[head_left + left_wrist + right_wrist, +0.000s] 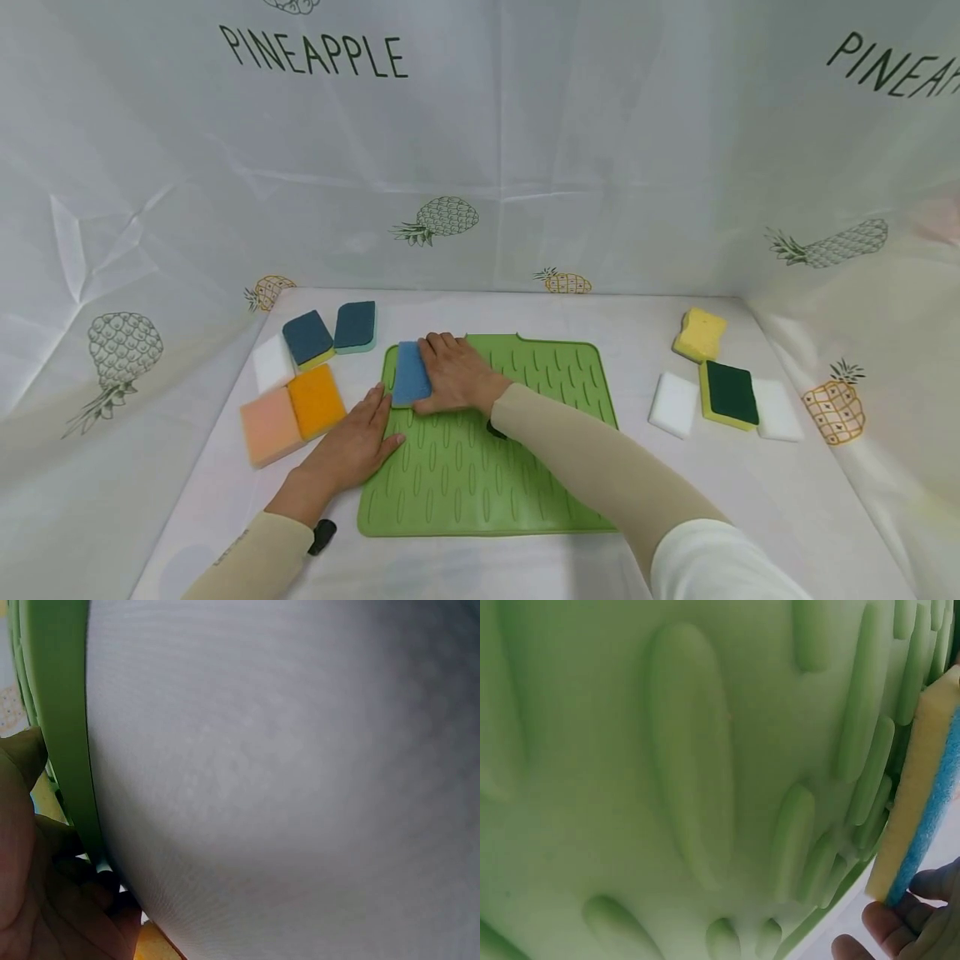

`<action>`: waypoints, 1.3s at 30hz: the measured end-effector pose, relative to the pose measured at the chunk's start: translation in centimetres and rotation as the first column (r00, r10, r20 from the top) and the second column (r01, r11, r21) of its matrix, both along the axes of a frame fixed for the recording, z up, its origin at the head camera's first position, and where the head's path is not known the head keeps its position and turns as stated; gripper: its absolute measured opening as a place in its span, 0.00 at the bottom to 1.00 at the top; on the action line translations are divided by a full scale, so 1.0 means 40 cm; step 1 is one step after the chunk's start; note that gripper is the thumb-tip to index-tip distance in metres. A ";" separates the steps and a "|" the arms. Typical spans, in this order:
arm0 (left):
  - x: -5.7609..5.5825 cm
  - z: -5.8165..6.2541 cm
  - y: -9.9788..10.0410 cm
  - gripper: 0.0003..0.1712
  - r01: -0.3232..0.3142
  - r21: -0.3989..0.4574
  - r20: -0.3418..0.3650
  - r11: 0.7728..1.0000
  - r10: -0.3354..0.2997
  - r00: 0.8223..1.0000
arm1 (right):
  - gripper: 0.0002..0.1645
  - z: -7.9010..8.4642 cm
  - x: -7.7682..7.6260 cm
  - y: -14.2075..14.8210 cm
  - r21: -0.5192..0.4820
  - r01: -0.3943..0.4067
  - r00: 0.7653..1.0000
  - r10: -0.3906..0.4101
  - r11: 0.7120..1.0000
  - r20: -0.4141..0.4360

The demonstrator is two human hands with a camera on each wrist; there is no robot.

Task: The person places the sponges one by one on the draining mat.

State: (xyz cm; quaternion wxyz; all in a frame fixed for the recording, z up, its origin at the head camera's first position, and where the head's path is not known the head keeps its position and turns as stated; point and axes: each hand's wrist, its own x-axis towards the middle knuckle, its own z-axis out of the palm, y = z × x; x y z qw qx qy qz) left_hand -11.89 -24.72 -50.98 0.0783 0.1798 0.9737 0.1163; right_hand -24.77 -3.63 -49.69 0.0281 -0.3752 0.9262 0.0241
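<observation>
A sponge (410, 375), blue on top and yellow beneath, lies at the far left corner of a green ridged mat (495, 483). My right hand (457, 375) grips its right side, thumb by the near end and fingers by the far end. In the right wrist view, fingertips (889, 926) touch the end of the sponge (919, 810). My left hand (356, 446) lies with extended fingers along the mat's left edge, its fingertips by the sponge's near left corner. The left wrist view shows the left hand (45, 885) against the mat's green edge (60, 712).
Left of the mat are an orange sponge (317, 400), a peach sponge (272, 427), a white sponge (273, 364) and two dark-topped sponges (308, 337). On the right are a yellow sponge (701, 333), a dark green-topped sponge (730, 395) and two white sponges (673, 404).
</observation>
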 end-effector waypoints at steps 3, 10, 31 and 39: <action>-0.001 -0.001 0.000 0.45 -0.004 0.002 0.000 1.000 0.004 1.000 | 0.70 -0.001 -0.002 -0.002 0.007 -0.001 1.000 0.001 1.000 -0.001; -0.001 -0.006 -0.001 0.45 -0.011 -0.004 -0.005 1.000 0.011 1.000 | 0.70 -0.003 -0.005 -0.005 0.008 0.000 1.000 0.000 1.000 -0.001; -0.002 -0.010 -0.003 0.46 -0.012 0.002 0.005 1.000 0.012 1.000 | 0.70 0.003 -0.001 -0.002 0.008 0.013 0.999 -0.013 1.000 0.043; -0.002 -0.008 0.001 0.46 -0.019 -0.003 0.007 1.000 0.019 1.000 | 0.66 0.033 -0.006 0.028 -0.031 0.051 0.999 -0.050 0.998 0.005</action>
